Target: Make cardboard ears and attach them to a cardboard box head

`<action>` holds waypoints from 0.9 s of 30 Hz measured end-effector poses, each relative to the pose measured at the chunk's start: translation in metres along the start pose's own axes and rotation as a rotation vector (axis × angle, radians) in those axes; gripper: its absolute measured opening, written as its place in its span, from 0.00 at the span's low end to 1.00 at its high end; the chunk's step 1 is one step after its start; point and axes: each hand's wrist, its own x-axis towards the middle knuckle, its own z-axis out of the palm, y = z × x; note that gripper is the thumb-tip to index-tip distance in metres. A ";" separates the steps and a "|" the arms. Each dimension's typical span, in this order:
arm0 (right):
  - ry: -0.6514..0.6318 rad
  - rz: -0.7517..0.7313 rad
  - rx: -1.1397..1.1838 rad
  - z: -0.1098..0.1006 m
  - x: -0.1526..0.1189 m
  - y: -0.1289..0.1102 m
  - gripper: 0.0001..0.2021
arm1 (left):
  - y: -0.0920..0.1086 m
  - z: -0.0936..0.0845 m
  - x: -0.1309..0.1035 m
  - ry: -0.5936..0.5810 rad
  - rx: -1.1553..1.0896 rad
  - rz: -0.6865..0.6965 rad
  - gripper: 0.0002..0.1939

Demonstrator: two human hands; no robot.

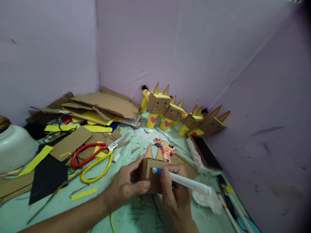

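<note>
My left hand (130, 181) grips a small cardboard box (155, 165) by its left side, thumb across the front. Two pointed pink-and-yellow ears rise from the box's top edge. Closed around a white marker (191, 182), my right hand (176, 191) rests at the box's right side. The marker's blue tip touches or nearly touches the upper front face; I cannot tell which. Right behind the box lies a patterned red-and-white piece (165, 148). Large scissors (102, 158) with one red and one yellow handle lie to the left, blades apart.
Several yellow-and-cardboard animal figures (159, 103) stand along the back wall. Stacked cardboard sheets (104, 102) and yellow and black scraps fill the left side, beside a white rounded pot (18, 145). A dark phone-like slab (205, 152), brushes (229, 197) and crumpled white plastic (206, 199) lie right.
</note>
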 end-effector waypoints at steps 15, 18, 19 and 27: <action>-0.001 -0.019 -0.042 0.000 0.000 0.001 0.12 | 0.003 0.001 -0.001 -0.010 0.030 0.007 0.43; -0.010 -0.031 -0.035 0.000 0.001 0.001 0.11 | 0.003 0.001 -0.001 0.000 0.030 -0.005 0.43; -0.009 -0.033 -0.031 0.000 0.001 0.001 0.11 | 0.003 0.002 -0.001 0.001 0.025 -0.002 0.43; -0.005 -0.043 -0.045 0.000 0.001 0.001 0.10 | 0.003 0.003 -0.001 0.008 0.028 -0.002 0.44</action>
